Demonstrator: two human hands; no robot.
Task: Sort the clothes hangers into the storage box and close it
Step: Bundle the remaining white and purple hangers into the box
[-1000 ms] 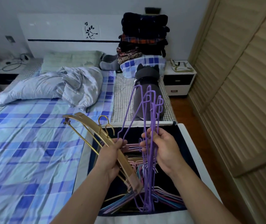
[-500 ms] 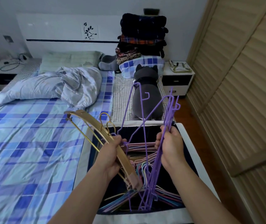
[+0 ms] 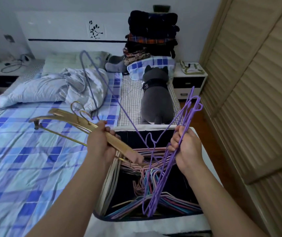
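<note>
1. Left hand point(image 3: 101, 144) fisted around gold hangers point(image 3: 65, 118), over the bed point(image 3: 17, 159).
2. Right hand point(image 3: 187, 149) clenched on purple wire hangers point(image 3: 160, 177), above open storage box point(image 3: 203, 168) holding mixed hangers.
</note>
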